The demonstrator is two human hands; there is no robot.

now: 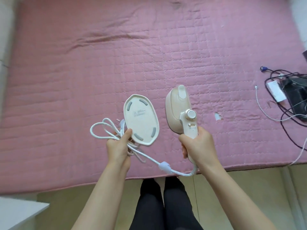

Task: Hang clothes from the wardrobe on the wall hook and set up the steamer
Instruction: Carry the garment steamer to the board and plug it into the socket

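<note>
The main risk is the cord [166, 167]: it sags in a loop between both hands, just above the bed edge, and could snag or tug the steamer if the hands part. The left hand [118, 145] has a lot to manage, its fingers curled round the bundled cord coils with the thumb pressing the base plate [141, 120], which stands above the grip, underside showing; that plate could slip. The right hand [197, 145] is wrapped closed round the steamer [181, 112] handle, the head rising beyond the knuckles over the pink bed [116, 55]. Far right, loose cables [289, 95] could tangle anything set down there.
</note>
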